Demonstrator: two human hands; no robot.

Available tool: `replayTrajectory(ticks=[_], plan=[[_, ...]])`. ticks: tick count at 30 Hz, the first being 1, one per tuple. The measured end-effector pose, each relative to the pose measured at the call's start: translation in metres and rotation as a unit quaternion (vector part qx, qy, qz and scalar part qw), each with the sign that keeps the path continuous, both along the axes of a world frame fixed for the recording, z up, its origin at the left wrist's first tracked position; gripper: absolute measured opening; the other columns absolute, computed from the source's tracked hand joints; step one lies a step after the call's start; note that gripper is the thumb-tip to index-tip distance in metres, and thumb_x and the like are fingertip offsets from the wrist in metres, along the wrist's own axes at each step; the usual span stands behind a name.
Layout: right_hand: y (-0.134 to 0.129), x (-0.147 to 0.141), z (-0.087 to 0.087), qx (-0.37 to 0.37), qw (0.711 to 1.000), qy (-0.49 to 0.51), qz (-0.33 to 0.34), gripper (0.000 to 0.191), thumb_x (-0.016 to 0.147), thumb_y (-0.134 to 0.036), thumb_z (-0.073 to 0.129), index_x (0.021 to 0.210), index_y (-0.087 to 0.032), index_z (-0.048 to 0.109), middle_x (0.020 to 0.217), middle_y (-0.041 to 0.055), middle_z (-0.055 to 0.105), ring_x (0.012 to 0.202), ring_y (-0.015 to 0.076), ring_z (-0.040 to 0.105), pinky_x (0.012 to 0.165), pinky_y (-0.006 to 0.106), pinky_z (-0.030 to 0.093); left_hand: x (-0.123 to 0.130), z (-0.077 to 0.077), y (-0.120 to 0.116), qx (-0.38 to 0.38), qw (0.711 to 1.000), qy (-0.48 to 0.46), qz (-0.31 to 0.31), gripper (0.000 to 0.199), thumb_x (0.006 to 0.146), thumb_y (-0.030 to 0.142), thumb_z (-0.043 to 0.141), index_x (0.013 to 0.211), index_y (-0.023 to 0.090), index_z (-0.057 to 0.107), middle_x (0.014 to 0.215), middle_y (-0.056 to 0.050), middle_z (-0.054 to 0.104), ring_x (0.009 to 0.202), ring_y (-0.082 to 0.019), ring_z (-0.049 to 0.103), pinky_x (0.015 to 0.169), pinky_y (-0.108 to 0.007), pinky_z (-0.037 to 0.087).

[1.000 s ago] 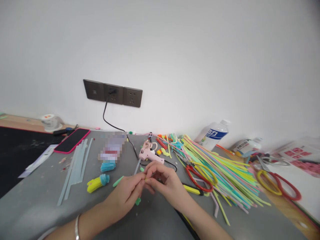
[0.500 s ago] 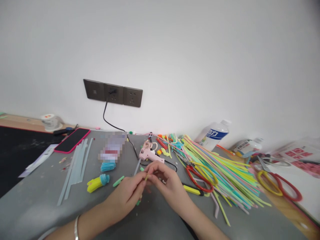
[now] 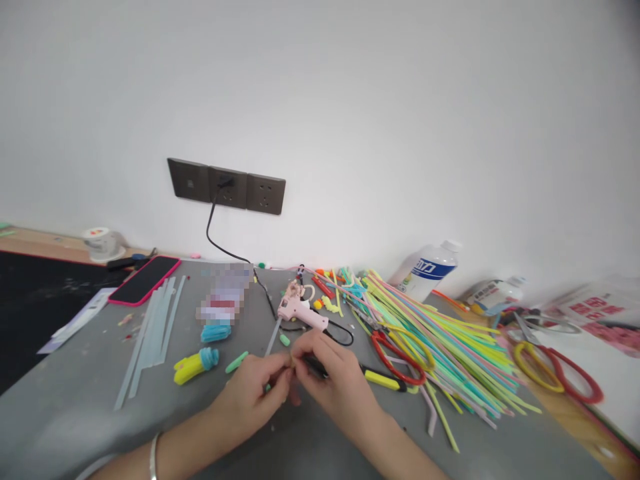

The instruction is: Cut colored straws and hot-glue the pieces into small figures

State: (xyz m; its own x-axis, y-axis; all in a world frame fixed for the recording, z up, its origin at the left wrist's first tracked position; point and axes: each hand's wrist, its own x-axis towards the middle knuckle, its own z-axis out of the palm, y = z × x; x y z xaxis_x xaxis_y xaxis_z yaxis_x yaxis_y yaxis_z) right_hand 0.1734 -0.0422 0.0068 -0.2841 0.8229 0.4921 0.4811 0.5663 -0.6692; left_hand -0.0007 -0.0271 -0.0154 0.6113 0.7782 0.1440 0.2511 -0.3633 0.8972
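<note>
Across the lower half of the frame spreads the grey bench (image 3: 65,413), with a bundle of coloured pipe cleaners (image 3: 445,333) fanned out at right. At bottom centre my left grip (image 3: 257,390) and right grip (image 3: 333,377) meet, fingertips pinched together. Just above them lies a pink glue gun (image 3: 300,311). Between my fingertips sits a small yellowish piece (image 3: 291,361), mostly hidden.

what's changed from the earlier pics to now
The right hand has shifted slightly toward the person and to the right, uncovering more of the small green piece by the pink glue gun. The left hand has barely moved; their fingertips still meet, and I can't tell whether anything was let go. The glue gun, colored stems and phone stayed put.
</note>
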Motion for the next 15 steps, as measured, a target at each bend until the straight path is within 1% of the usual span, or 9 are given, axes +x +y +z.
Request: replayTrajectory(ticks=[3,5,6,11,15], plan=[[0.0024,0.0017,0.0024,-0.051,0.996,0.07,0.024,0.01,0.089,-0.013,0.059,0.085,-0.021,0.064,0.081,0.0035,0.065,0.074,0.0145,0.063,0.066,0.023,0.051,-0.0001,0.001,0.0015,-0.018,1.0,-0.022,0.006,0.029,0.098,0.027,0.04,0.088,0.016,0.064,0.065,-0.003,0.073,0.053,-0.013,0.063,0.052,-0.019,0.044],[0.0042,0.0028,0.0037,-0.101,0.985,0.13,0.049,0.005,0.09,-0.02,0.062,0.087,-0.02,0.066,0.087,0.0058,0.067,0.079,0.0161,0.066,0.068,0.025,0.054,-0.0004,0.0031,0.0028,-0.013,0.999,-0.033,0.006,0.029,0.098,0.026,0.04,0.091,0.016,0.066,0.066,-0.003,0.074,0.055,-0.014,0.065,0.053,-0.019,0.045],[0.005,0.0031,0.0042,-0.127,0.978,0.158,0.058,0.006,0.09,-0.023,0.064,0.086,-0.02,0.067,0.089,0.0065,0.067,0.082,0.0167,0.066,0.069,0.025,0.056,-0.0006,0.0042,0.0033,-0.004,0.999,-0.035,0.007,0.028,0.098,0.025,0.04,0.09,0.016,0.066,0.066,-0.003,0.074,0.055,-0.013,0.066,0.054,-0.019,0.046],[0.007,0.0025,0.0035,-0.241,0.93,0.268,0.078,0.018,0.079,-0.033,0.077,0.076,-0.019,0.066,0.09,0.0048,0.064,0.079,0.0154,0.065,0.066,0.024,0.056,-0.0017,0.007,0.0034,0.034,0.999,-0.009,0.0,0.029,0.097,0.021,0.041,0.081,0.017,0.064,0.066,-0.002,0.075,0.057,-0.013,0.068,0.057,-0.018,0.045],[0.0076,0.0021,-0.0012,-0.326,0.879,0.33,0.107,0.024,0.072,-0.036,0.083,0.081,-0.021,0.068,0.083,0.0014,0.065,0.069,0.0139,0.064,0.059,0.024,0.056,-0.0037,0.0072,0.0035,0.048,0.999,0.006,-0.016,0.032,0.098,0.022,0.04,0.078,0.017,0.064,0.067,-0.003,0.074,0.058,-0.013,0.068,0.057,-0.018,0.045]])
